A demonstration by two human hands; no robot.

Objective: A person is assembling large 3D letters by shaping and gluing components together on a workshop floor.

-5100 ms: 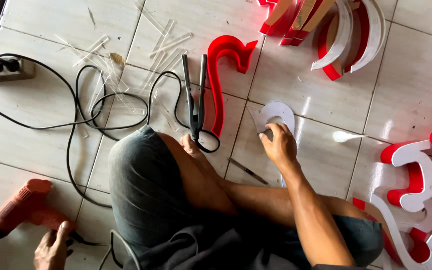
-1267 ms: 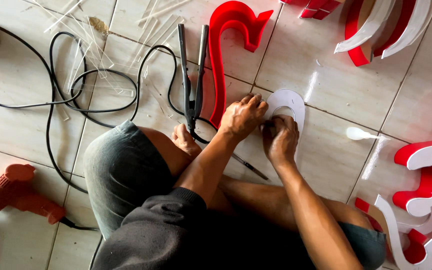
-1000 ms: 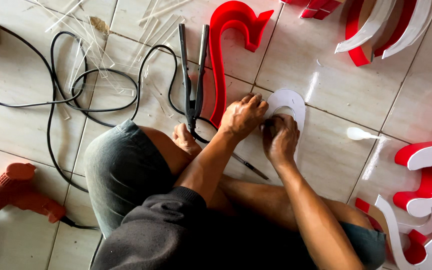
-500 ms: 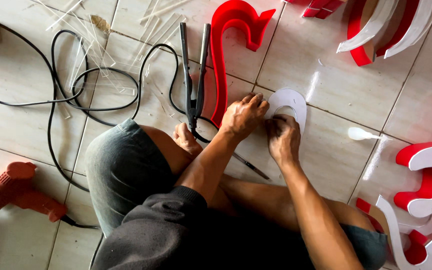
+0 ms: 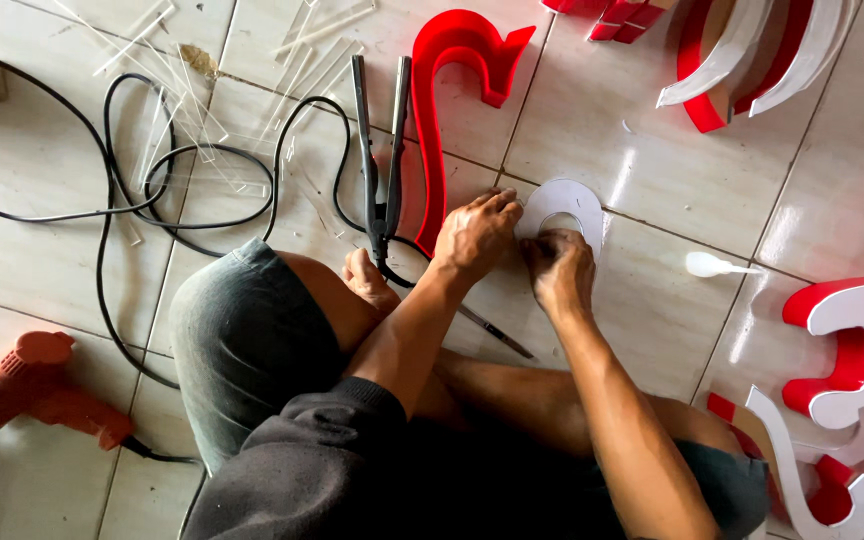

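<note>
I sit cross-legged on a tiled floor. A flat white curved letter piece [image 5: 564,200] lies on the tiles in front of me. My left hand [image 5: 474,236] presses down on its left edge with the fingers curled over it. My right hand [image 5: 558,272] pinches the lower inner edge of the same piece; its fingertips are hidden behind the knuckles. A tall red channel letter [image 5: 440,110] lies just behind my left hand.
A black two-armed heating tool [image 5: 382,150] with looped black cable [image 5: 122,200] lies left of the letter. An orange drill [image 5: 22,390] is at lower left, clear acrylic strips [image 5: 202,90] at upper left, a small white glue bottle [image 5: 710,265] to the right. Red and white letters [image 5: 842,350] crowd the right.
Five seconds ago my left hand was down by the drill; it has come up beside the right on the white piece. Over the last second both hands barely shift.
</note>
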